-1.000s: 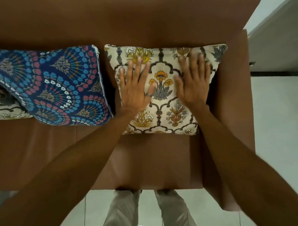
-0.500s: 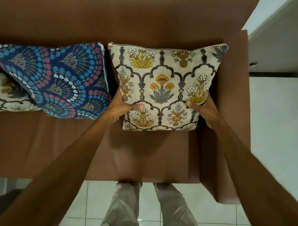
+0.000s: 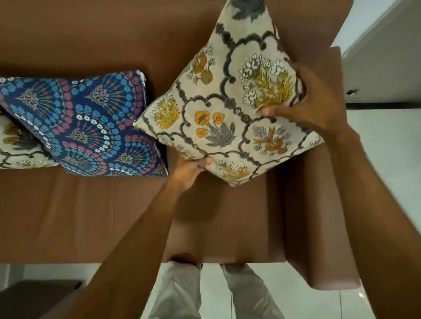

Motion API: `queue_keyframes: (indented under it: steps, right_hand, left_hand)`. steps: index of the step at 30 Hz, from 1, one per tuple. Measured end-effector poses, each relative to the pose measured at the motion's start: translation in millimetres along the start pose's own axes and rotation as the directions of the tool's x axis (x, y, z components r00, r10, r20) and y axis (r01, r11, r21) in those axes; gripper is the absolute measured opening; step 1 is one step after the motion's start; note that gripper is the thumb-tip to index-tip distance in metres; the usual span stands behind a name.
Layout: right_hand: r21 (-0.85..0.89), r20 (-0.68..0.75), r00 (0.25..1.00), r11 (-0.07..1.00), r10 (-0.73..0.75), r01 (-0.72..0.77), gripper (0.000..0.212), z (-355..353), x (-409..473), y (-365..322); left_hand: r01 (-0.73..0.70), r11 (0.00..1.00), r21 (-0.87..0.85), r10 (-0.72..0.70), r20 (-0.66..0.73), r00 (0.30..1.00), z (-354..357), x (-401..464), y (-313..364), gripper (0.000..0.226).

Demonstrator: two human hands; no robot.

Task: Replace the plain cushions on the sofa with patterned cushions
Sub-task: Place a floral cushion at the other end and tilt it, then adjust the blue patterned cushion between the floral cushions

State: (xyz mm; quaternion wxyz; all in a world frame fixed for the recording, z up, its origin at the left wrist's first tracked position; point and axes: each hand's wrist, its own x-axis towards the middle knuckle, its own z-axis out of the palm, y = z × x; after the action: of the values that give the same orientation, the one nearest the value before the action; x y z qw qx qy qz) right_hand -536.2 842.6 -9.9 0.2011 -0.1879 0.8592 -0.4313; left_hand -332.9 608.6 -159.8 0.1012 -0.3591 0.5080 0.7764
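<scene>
Floral cushion up off the sofa, both hands on it.

L to R: cream cushion (image 3: 12,143) at far left edge, half under the blue fan-print cushion (image 3: 81,126), both leaning on the sofa (image 3: 59,213) back. My left hand (image 3: 187,170) has fingers clenched on the lower edge of the floral cushion (image 3: 230,112); right hand (image 3: 314,103) grips its right side w/ thumb on the front. It's tilted, diamond-wise, clear of the seat. Risk, imo: its left corner sits just beside the blue one & could knock it over if I swing left; thin pinch at the bottom could slip. Open seat below, armrest (image 3: 322,211) bounds the right; no plain cushions in view.
</scene>
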Motion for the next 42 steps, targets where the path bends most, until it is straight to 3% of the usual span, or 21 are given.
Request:
queue_keyframes:
  steps: [4, 7, 9, 11, 12, 13, 15, 17, 18, 20, 22, 25, 27, 32, 37, 42]
  right_hand:
    - [-0.074, -0.038, 0.998, 0.996, 0.047, -0.049, 0.109, 1.7, 9.6, 17.1]
    - [-0.219, -0.183, 0.978, 0.974, -0.102, 0.06, 0.115, 18.1, -2.5, 22.2]
    - [-0.306, -0.423, 0.882, 0.949, -0.207, 0.076, 0.115, 50.5, -30.0, 12.9]
    - [-0.311, -0.547, 0.786, 0.941, -0.289, 0.129, 0.093, 98.5, -62.8, -7.5]
    - [-0.303, -0.53, 0.791, 0.939, -0.306, 0.16, 0.075, 126.2, -76.2, -17.3]
    - [-0.243, -0.461, 0.847, 0.956, -0.265, 0.167, 0.056, 155.3, -85.4, -26.4]
    - [-0.06, -0.15, 0.987, 0.997, -0.056, 0.047, 0.037, 210.7, -91.0, -45.5]
    - [0.069, 0.177, 0.975, 0.987, 0.134, -0.148, 0.062, 260.0, -77.3, -66.9]
    - [0.126, 0.265, 0.942, 0.961, 0.208, -0.247, 0.082, 282.3, -65.3, -78.2]
    - [0.271, 0.319, 0.896, 0.876, 0.308, -0.398, 0.11, 324.1, -37.1, -95.4]
    - [0.422, 0.307, 0.876, 0.772, 0.373, -0.476, 0.123, 359.4, -10.2, -105.9]
    - [0.524, 0.217, 0.881, 0.711, 0.421, -0.469, 0.122, 398.3, 16.6, -114.6]
    - [0.524, 0.114, 0.906, 0.751, 0.407, -0.403, 0.116, 409.9, 16.1, -121.2]
    - [0.388, -0.047, 0.967, 0.897, 0.249, -0.212, 0.107, 380.9, -32.2, -158.0]
    - [0.131, -0.047, 0.998, 0.991, 0.032, -0.026, 0.114, 348.2, -22.0, -213.0]
    - [-0.027, -0.024, 0.999, 0.998, 0.048, -0.048, 0.115, 348.9, 15.3, -221.3]
  left_hand:
    - [0.022, 1.0, -0.006, -0.022, 0.025, 0.999, 8.7, 30.7, -12.7, 0.054]
    - [0.009, 0.999, -0.042, -0.012, -0.075, 0.997, 6.7, 26.6, -10.2, 0.079]
    - [-0.039, 0.996, -0.078, 0.027, -0.158, 0.987, -0.8, 14.9, -6.5, 0.101]
    - [-0.079, 0.992, -0.094, 0.058, -0.216, 0.975, -13.9, -4.6, -2.2, 0.111]
    - [-0.095, 0.993, -0.068, 0.075, -0.253, 0.965, -23.7, -17.6, 0.3, 0.112]
    - [-0.125, 0.992, 0.021, 0.125, -0.324, 0.938, -37.4, -32.3, 3.8, 0.109]
    - [-0.183, 0.923, 0.339, 0.341, -0.496, 0.799, -80.2, -59.5, 7.1, 0.103]
    - [-0.207, 0.811, 0.547, 0.538, -0.561, 0.629, -141.4, -77.6, 17.4, 0.104]
    - [-0.179, 0.79, 0.587, 0.563, -0.577, 0.591, -176.0, -81.6, 28.9, 0.11]
    - [-0.07, 0.789, 0.61, 0.509, -0.587, 0.629, -247.1, -79.6, 61.4, 0.13]
    - [-0.015, 0.788, 0.616, 0.43, -0.532, 0.729, -310.9, -66.0, 100.3, 0.149]
    - [-0.1, 0.835, 0.541, 0.306, -0.307, 0.901, -370.5, -36.9, 152.1, 0.156]
    - [-0.11, 0.859, 0.499, 0.231, -0.186, 0.955, -383.9, -27.7, 168.8, 0.149]
    - [-0.17, 0.929, 0.329, 0.213, -0.098, 0.972, -406.6, -60.5, 146.0, 0.126]
    - [-0.031, 0.998, 0.046, 0.038, -0.17, 0.985, -400.1, -73.4, 106.0, 0.089]
    - [-0.045, 0.995, -0.094, 0.025, -0.2, 0.98, -399.8, -34.9, 101.3, 0.085]
